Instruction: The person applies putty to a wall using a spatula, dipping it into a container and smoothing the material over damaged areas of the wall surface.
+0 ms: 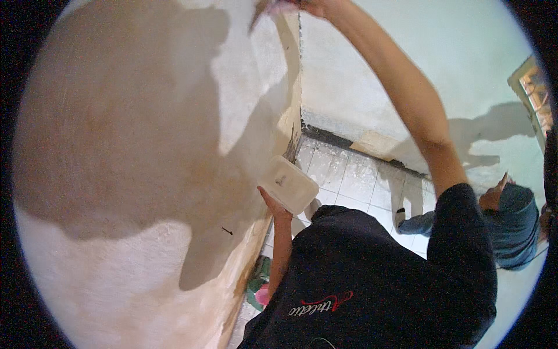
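Note:
My left hand (pixel 273 200) is closed on the edge of a whitish plastic tub (pixel 295 189), held tilted in front of my dark shirt, close to the wall. A small dark patch shows inside the tub. My right arm is stretched high across the view. At the top edge my right hand (pixel 311 6), partly cut off, is closed on a thin, dark-edged flat tool (pixel 259 14) against the left wall (pixel 145 145). The tool's exact kind is too blurred to make out.
A nail-like dark piece (pixel 227 231) sticks out of the left wall. Beyond the corner are a pale wall (pixel 360 75) and a spattered white tiled floor (pixel 343 174). Another person (pixel 514 227) in grey-blue is low at the right. A pink and green thing (pixel 260 292) is beside me.

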### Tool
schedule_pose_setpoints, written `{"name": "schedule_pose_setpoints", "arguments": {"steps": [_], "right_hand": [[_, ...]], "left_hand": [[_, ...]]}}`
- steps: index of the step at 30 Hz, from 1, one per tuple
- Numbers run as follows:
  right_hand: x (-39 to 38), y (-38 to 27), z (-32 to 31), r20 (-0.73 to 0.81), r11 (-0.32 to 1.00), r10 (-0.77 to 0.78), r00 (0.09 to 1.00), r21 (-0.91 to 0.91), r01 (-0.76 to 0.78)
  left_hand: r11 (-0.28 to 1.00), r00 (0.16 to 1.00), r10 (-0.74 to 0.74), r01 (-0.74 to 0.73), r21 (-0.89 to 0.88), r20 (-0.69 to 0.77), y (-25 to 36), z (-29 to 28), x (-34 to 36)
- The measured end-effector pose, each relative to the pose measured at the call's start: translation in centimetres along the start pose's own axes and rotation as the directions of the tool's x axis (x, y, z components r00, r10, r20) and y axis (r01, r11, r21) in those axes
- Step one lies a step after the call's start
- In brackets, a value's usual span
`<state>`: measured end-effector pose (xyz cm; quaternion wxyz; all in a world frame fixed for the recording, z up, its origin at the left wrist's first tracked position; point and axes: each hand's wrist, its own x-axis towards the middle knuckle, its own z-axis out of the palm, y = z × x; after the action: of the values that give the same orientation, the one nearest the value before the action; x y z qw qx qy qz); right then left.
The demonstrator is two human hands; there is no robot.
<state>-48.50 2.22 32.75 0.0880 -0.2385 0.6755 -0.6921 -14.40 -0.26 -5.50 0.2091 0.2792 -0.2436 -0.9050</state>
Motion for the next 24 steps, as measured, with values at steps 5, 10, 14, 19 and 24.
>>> {"name": "schedule_pose_setpoints", "arguments": {"steps": [5,10,14,19,24], "right_hand": [[-0.6,-1.1,-1.4,-0.079,0.982,-0.082,0.993,0.163,0.094],[-7.9,15.7,-3.1,-0.12,0.998,0.02,0.993,0.068,-0.012],[-14.1,34.1,2.1,-0.115,0.93,0.306,0.945,0.25,-0.27],[-13.2,41.8,4.0,-0.093,0.927,0.34,0.936,0.198,-0.318],[-7.4,31.0,5.7,-0.176,0.927,0.333,0.927,-0.119,-0.356]], "left_hand": [[0.999,0.999,0.035,-0.036,-0.03,-0.03,-0.3,-1.4,-0.8],[0.713,0.934,0.334,-0.339,0.614,0.128,-1.0,-7.0,-2.0],[0.861,0.95,0.287,-0.2,0.467,-0.121,0.8,-6.2,-4.7],[0.987,0.971,0.16,-0.155,0.038,-0.177,2.1,-3.4,-6.3],[0.983,0.945,0.181,-0.184,0.016,-0.272,1.6,-7.5,-6.8]]}}
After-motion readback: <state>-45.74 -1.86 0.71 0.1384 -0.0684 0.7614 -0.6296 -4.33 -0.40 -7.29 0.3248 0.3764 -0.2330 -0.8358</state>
